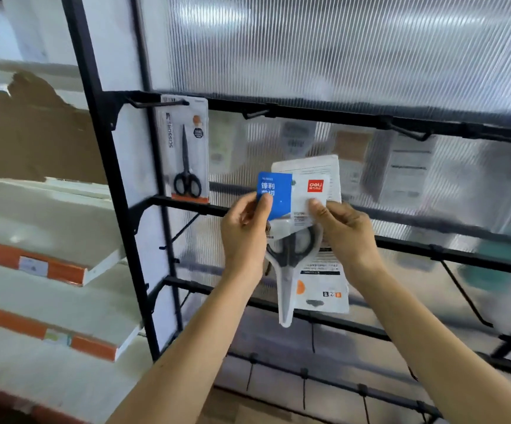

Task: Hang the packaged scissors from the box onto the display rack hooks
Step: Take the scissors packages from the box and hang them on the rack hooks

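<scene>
Blue card panel with white characters sits right under the left hand's (243, 231) thumb, and beside it, above the right hand's (344, 231) thumb, a red logo square on a white scissors pack (304, 194). Below both grips: black handle loops, a pale grey sheath, an orange dot, black print on white. Up and left of the grip, the hung pack (187, 151) shows black scissors on clear-white card with an orange bottom strip. Black rack bars (324, 113), ribbed translucent panel (340, 50) behind. Far left, white shelves (49, 264) edged orange.
</scene>
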The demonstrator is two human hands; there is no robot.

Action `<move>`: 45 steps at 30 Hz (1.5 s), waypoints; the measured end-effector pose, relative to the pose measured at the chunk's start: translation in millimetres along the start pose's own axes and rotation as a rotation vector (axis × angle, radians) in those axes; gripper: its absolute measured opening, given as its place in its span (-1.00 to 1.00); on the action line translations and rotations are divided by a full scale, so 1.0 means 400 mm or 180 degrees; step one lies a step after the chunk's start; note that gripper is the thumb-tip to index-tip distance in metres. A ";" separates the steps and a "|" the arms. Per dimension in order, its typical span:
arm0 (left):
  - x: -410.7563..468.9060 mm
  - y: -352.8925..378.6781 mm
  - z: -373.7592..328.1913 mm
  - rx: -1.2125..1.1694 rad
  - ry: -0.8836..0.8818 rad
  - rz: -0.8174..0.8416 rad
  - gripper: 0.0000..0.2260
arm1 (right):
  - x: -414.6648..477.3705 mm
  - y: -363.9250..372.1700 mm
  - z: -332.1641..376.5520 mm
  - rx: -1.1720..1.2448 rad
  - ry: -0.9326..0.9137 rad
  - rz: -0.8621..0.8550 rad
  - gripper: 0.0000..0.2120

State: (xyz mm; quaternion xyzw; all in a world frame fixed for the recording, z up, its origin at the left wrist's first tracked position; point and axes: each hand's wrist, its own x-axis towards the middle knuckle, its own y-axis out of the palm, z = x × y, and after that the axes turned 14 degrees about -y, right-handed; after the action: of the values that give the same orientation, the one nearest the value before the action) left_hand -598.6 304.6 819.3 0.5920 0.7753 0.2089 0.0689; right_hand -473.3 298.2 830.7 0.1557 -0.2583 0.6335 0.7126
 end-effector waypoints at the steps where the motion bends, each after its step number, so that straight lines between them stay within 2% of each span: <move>1: 0.032 -0.017 -0.016 -0.0008 0.0022 0.0040 -0.86 | 0.018 0.032 0.002 -0.0033 -0.0048 -0.0103 -0.69; 5: 0.152 -0.077 -0.085 0.0014 0.0189 0.0252 -0.87 | 0.097 0.144 0.022 -0.0034 -0.0248 -0.0545 -0.85; 9: 0.227 -0.103 -0.144 0.0066 0.0435 0.0436 -0.81 | 0.135 0.202 0.041 -0.0076 -0.0347 -0.0907 -0.82; 11: 0.232 -0.104 -0.159 0.0181 0.0648 0.0605 -0.79 | 0.125 0.203 0.057 -0.0128 -0.0403 -0.1022 -0.94; 16: 0.207 -0.089 -0.179 0.0201 0.1172 0.0940 -0.85 | 0.103 0.168 0.115 -0.0469 -0.0771 -0.1127 -0.91; 20: 0.210 -0.066 -0.202 0.0136 0.1434 0.0893 -0.91 | 0.119 0.142 0.164 -0.0910 -0.1036 -0.1209 -0.99; 23: 0.224 -0.062 -0.202 0.0132 0.1325 0.0744 -0.92 | 0.140 0.147 0.182 -0.1364 -0.0938 -0.1244 -0.86; 30: 0.236 -0.071 -0.189 0.0285 0.1073 0.0588 -0.90 | 0.153 0.177 0.162 -0.1047 -0.0653 -0.1072 -0.77; 35: 0.234 -0.074 -0.176 0.0358 0.0983 0.0486 -0.88 | 0.158 0.173 0.152 -0.0985 -0.0589 -0.0875 -0.76; 40: 0.224 -0.070 -0.187 0.0198 0.1149 0.0361 -0.89 | 0.162 0.162 0.160 -0.0903 -0.0541 -0.0846 -0.87; 45: 0.232 -0.065 -0.191 0.0144 0.1046 0.0312 -0.85 | 0.177 0.165 0.165 -0.0818 -0.0516 -0.0782 -0.85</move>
State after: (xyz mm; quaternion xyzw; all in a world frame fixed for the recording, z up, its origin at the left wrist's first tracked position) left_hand -675.5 368.5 890.9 0.5884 0.7508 0.2885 -0.0824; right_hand -545.0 329.8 917.8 0.1442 -0.3727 0.4889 0.7754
